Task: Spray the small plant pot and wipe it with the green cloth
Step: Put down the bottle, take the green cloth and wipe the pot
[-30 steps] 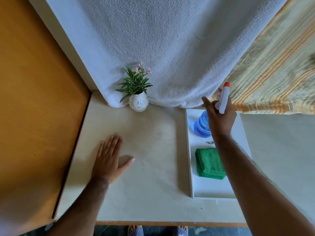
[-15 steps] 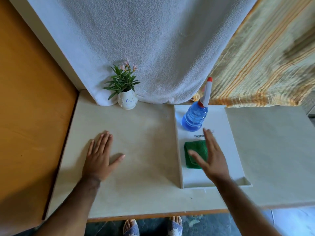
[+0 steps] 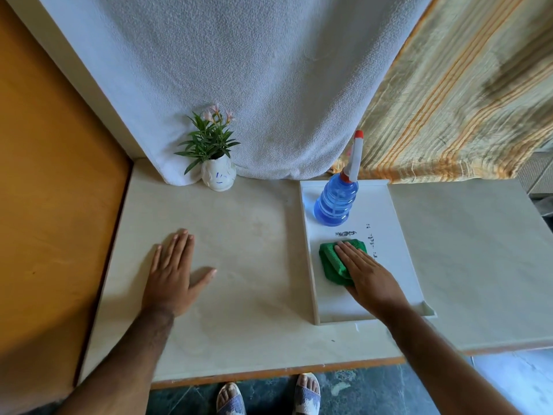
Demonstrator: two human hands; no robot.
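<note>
A small white plant pot [image 3: 218, 176] with green leaves and pink flowers stands at the back of the table, against the white towel. The blue spray bottle [image 3: 336, 202] with a white and red nozzle stands upright in the far part of the white tray [image 3: 401, 253]. A folded green cloth [image 3: 330, 262] lies in the tray's middle. My right hand [image 3: 366, 275] lies flat on the cloth, fingers extended, covering its right half. My left hand [image 3: 173, 275] rests flat on the table, fingers spread, holding nothing.
A white towel [image 3: 254, 85] hangs behind the table, a striped yellow curtain [image 3: 463, 100] at the right. An orange wooden panel [image 3: 54, 205] borders the table's left side. My feet in sandals show below the table's front edge [image 3: 269, 372].
My right hand let go of the spray bottle, which stays standing in the tray, and came back down onto the green cloth. My left hand has stayed flat on the table.
</note>
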